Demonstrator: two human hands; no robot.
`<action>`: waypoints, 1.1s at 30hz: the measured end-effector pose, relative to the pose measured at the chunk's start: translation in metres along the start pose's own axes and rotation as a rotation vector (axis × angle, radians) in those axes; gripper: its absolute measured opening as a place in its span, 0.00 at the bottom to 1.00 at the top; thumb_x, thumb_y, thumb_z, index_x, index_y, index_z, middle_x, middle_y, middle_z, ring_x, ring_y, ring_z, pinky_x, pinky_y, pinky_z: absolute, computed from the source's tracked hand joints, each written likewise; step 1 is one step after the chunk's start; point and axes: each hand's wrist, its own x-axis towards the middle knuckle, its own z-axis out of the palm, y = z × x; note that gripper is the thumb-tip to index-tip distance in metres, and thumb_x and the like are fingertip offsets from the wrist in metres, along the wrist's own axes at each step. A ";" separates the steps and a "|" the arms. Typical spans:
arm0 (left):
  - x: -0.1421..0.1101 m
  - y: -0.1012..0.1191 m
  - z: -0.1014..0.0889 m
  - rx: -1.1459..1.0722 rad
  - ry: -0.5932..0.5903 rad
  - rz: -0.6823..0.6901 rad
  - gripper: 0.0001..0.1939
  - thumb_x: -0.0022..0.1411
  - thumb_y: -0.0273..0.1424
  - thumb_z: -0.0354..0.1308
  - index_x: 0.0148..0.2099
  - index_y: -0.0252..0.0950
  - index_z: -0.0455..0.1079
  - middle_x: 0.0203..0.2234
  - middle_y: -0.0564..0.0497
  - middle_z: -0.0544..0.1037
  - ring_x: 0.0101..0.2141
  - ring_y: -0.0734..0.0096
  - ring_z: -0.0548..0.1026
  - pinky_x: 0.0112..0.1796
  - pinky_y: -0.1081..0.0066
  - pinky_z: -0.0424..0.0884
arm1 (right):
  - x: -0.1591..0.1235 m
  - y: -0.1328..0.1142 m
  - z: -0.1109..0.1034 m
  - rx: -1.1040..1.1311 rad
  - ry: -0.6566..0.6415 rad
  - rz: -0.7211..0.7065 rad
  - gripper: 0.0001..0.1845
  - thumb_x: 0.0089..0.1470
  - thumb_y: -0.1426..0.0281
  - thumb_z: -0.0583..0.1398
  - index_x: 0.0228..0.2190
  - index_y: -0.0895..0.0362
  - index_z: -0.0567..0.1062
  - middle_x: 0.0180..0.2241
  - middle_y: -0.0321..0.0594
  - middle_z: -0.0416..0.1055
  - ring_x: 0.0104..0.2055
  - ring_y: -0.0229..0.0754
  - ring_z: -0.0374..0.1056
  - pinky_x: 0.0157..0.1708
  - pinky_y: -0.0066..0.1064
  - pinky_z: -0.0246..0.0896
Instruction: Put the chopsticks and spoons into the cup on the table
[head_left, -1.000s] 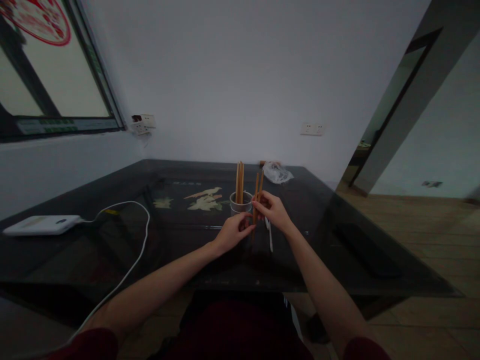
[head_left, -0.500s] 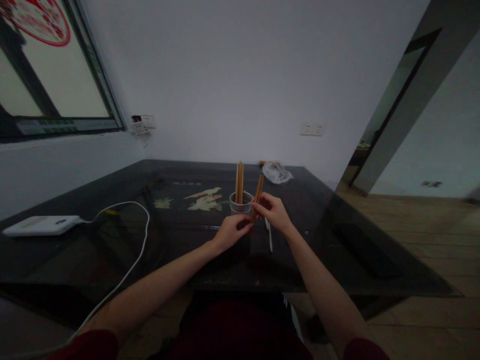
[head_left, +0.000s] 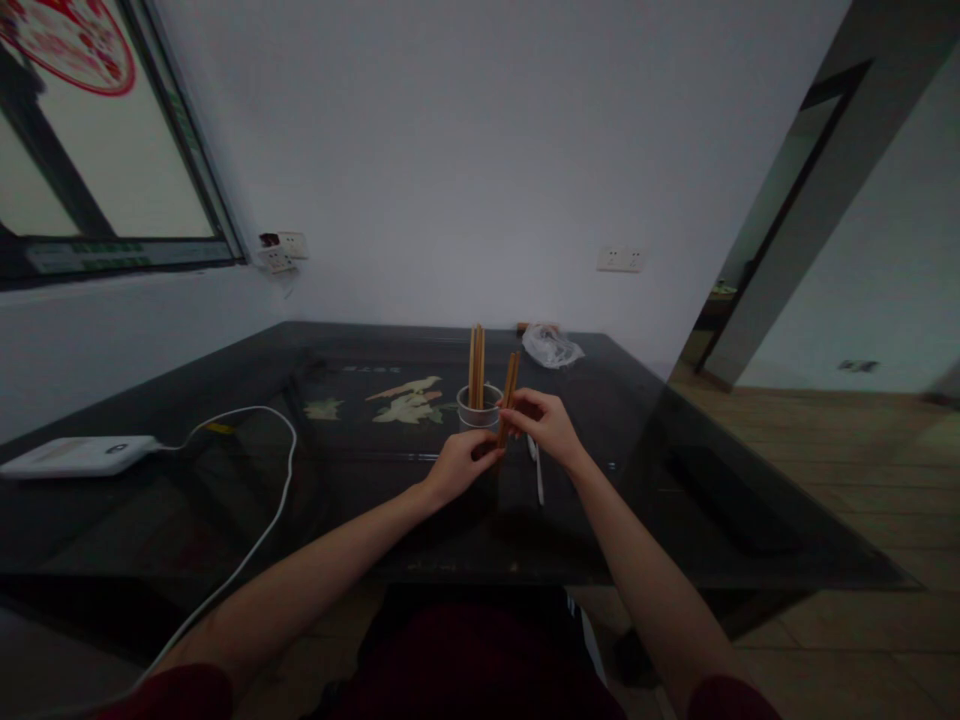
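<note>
A clear plastic cup (head_left: 480, 408) stands on the dark glass table (head_left: 225, 500) with a pair of wooden chopsticks (head_left: 476, 365) upright inside it. My right hand (head_left: 546, 424) pinches a second pair of chopsticks (head_left: 509, 392) just right of the cup, held nearly upright. My left hand (head_left: 459, 466) is closed around the lower end of that same pair, in front of the cup. A white plastic utensil (head_left: 538, 472) lies on the table beneath my right hand.
A white power bank (head_left: 79, 455) with a white cable (head_left: 271, 500) lies at the left. A crumpled clear bag (head_left: 551, 346) sits at the table's far edge. Wall sockets hang behind; a doorway and wooden floor are to the right.
The chopsticks held in both hands have shifted left toward the cup and closed together into a tighter bundle. Both hands moved slightly left with them.
</note>
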 end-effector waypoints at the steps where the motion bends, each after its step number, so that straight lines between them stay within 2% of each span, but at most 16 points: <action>1: 0.000 -0.001 0.000 -0.005 0.002 0.002 0.10 0.59 0.33 0.57 0.40 0.34 0.73 0.32 0.49 0.78 0.31 0.70 0.74 0.35 0.71 0.70 | 0.000 0.000 0.000 0.001 0.007 -0.001 0.16 0.45 0.58 0.64 0.30 0.57 0.74 0.20 0.34 0.70 0.19 0.35 0.65 0.21 0.27 0.63; 7: 0.000 -0.004 0.002 -0.005 0.000 0.006 0.10 0.59 0.33 0.57 0.40 0.34 0.73 0.32 0.50 0.78 0.32 0.70 0.75 0.36 0.71 0.70 | 0.000 0.001 0.001 0.003 0.046 -0.027 0.16 0.44 0.57 0.64 0.28 0.58 0.75 0.21 0.35 0.70 0.20 0.35 0.64 0.20 0.26 0.63; 17: 0.001 -0.005 0.002 0.003 -0.002 -0.004 0.09 0.59 0.33 0.56 0.39 0.34 0.73 0.32 0.49 0.79 0.31 0.70 0.75 0.35 0.71 0.70 | 0.001 0.005 0.001 0.008 0.040 -0.037 0.15 0.42 0.58 0.65 0.25 0.58 0.74 0.22 0.36 0.71 0.21 0.36 0.66 0.21 0.27 0.63; 23: 0.001 -0.005 0.001 0.038 -0.002 0.031 0.08 0.59 0.33 0.57 0.38 0.34 0.72 0.31 0.50 0.78 0.30 0.71 0.74 0.34 0.72 0.69 | 0.001 0.008 -0.001 -0.026 0.058 -0.052 0.15 0.42 0.59 0.66 0.25 0.58 0.75 0.24 0.37 0.72 0.24 0.37 0.68 0.24 0.27 0.63; 27: 0.001 0.000 -0.007 0.077 0.011 0.087 0.09 0.61 0.34 0.54 0.40 0.35 0.72 0.32 0.50 0.77 0.31 0.72 0.73 0.33 0.73 0.68 | 0.002 0.010 -0.003 -0.063 0.094 -0.051 0.16 0.41 0.58 0.66 0.25 0.59 0.76 0.25 0.38 0.72 0.26 0.38 0.68 0.24 0.27 0.63; 30: 0.002 0.005 -0.019 0.117 0.073 0.131 0.10 0.64 0.33 0.50 0.39 0.35 0.71 0.31 0.50 0.76 0.32 0.71 0.72 0.35 0.71 0.68 | 0.002 0.010 -0.004 -0.055 0.103 -0.033 0.16 0.41 0.58 0.66 0.25 0.59 0.76 0.25 0.38 0.72 0.26 0.38 0.68 0.24 0.27 0.64; 33: 0.006 0.005 -0.031 0.115 0.239 0.149 0.09 0.64 0.33 0.50 0.40 0.36 0.70 0.33 0.50 0.74 0.35 0.70 0.71 0.38 0.69 0.67 | 0.003 0.010 -0.004 -0.014 0.113 -0.015 0.16 0.39 0.58 0.67 0.25 0.59 0.75 0.24 0.38 0.73 0.25 0.39 0.68 0.24 0.28 0.66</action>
